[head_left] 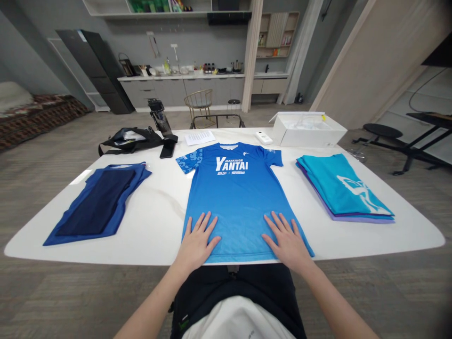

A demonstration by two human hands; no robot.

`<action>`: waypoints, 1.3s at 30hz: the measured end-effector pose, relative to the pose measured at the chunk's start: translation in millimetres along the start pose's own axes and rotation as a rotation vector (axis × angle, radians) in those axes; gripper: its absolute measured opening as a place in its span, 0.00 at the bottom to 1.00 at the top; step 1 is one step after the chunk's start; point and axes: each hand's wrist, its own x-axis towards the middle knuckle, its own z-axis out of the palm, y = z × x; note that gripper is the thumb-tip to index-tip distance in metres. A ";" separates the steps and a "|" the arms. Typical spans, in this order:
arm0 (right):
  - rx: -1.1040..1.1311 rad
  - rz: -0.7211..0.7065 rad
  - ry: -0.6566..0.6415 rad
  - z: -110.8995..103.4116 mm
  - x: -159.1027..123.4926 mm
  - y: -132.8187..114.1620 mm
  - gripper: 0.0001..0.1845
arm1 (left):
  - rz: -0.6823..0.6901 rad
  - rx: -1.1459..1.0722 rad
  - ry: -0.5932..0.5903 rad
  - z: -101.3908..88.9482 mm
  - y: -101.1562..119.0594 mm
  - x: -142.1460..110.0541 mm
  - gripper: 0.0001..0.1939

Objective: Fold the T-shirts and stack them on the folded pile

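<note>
The person's bare left forearm and right forearm reach forward from the lower edge, slanting toward each other. The left hand and right hand lie palm down, level with each other and well apart. Their fingers are spread, pointing forward; both thumbs angle inward.

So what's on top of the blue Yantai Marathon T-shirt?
The left hand and the right hand rest palm-down on the lower part of the Yantai Marathon T-shirt. The fabric beneath them is covered from view.
</note>
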 end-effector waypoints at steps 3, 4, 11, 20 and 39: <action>0.045 0.013 0.025 -6.7 13.1 2.5 0.34 | -0.041 -0.023 0.015 -2.6 -1.2 4.5 0.33; 0.073 0.010 0.045 -9.3 23.3 4.1 0.33 | -0.066 -0.031 0.023 -4.8 -4.6 11.1 0.33; 0.338 0.038 0.180 -10.6 183.4 43.9 0.39 | -0.288 -0.090 0.126 -22.5 -82.8 151.1 0.36; 0.333 0.246 0.120 12.1 374.9 117.8 0.38 | -0.489 -0.126 0.045 1.0 -181.8 330.1 0.37; -0.002 0.503 -0.106 18.5 424.5 106.4 0.46 | -0.634 -0.027 -0.052 13.1 -193.4 359.5 0.43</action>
